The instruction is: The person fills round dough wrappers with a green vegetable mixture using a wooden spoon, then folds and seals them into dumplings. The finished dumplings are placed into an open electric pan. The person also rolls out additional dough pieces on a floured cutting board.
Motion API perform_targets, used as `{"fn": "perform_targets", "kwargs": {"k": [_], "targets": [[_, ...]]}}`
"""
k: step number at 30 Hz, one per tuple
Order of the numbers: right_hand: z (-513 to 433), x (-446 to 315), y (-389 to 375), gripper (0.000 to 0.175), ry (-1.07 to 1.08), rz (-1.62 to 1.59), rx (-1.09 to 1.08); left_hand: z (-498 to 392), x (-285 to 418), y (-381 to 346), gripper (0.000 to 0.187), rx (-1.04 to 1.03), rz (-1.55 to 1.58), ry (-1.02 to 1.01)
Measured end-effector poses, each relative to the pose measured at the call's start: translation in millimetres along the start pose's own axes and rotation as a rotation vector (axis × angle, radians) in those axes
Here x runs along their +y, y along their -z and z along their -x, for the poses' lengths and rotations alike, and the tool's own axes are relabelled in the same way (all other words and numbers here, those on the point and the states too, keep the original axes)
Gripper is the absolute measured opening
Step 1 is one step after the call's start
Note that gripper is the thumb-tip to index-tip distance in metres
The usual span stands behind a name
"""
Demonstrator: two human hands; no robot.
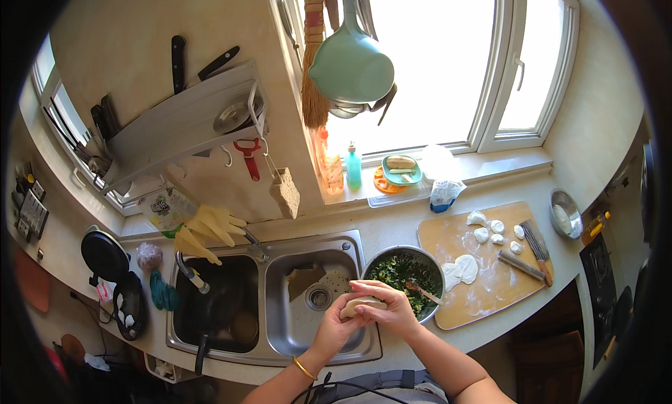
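Observation:
A folded piece of dough [362,305] is held between my two hands, above the near edge of the sink and a metal bowl. My left hand [338,317] cups it from the left, and my right hand [391,307] wraps over it from the right. Just beyond my hands, the metal bowl [440,265] holds chopped greens [391,270] with yellow bits, and a spoon [424,293] rests in them. On the floured wooden board [488,304] to the right lie two flat dough rounds [465,268], several dough lumps [480,235], a rolling pin [521,265] and a wide knife [536,246].
A double sink [273,351] lies to the left, with a pan handle [201,354] jutting over its front edge. Farther left, an electric pan [128,307] stands open with pale pieces inside. A steel bowl [567,215] holds dough at the right. A green pan [354,68] hangs before the window.

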State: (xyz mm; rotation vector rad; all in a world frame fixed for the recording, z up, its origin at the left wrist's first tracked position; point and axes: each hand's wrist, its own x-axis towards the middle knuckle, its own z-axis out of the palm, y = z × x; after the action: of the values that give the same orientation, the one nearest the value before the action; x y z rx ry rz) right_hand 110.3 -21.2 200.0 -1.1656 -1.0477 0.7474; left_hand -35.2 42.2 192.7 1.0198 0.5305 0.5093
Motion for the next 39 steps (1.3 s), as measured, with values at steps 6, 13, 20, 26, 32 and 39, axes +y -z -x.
{"fn": "perform_targets", "kwargs": {"k": [6,13,20,26,32,39], "targets": [[14.4,8.8,13.0,0.023,-0.207,-0.184,-0.01,-7.3,-21.8,-9.7,0.04,-0.016,-0.056,-0.016],[14.8,12.4,-2.2,0.026,0.067,-0.266,-0.054,12.3,-14.2,-11.3,0.037,0.107,0.062,-0.025],[18.9,6.2,-2.0,0.028,0.063,-0.192,0.03,12.2,-21.8,-19.4,0.041,0.092,0.161,-0.09],[20.9,20.0,-3.2,0.034,0.156,-0.125,0.068,13.8,-21.8,-28.3,0.047,0.094,0.184,-0.116],[27.9,28.0,-7.5,0.038,0.246,0.0,0.131,15.4,-24.4,-28.7,0.051,0.1,0.28,-0.098],[30.2,25.0,-9.4,0.042,0.294,0.048,0.179,17.2,-23.8,-34.1,0.056,0.052,0.37,-0.096]]}}
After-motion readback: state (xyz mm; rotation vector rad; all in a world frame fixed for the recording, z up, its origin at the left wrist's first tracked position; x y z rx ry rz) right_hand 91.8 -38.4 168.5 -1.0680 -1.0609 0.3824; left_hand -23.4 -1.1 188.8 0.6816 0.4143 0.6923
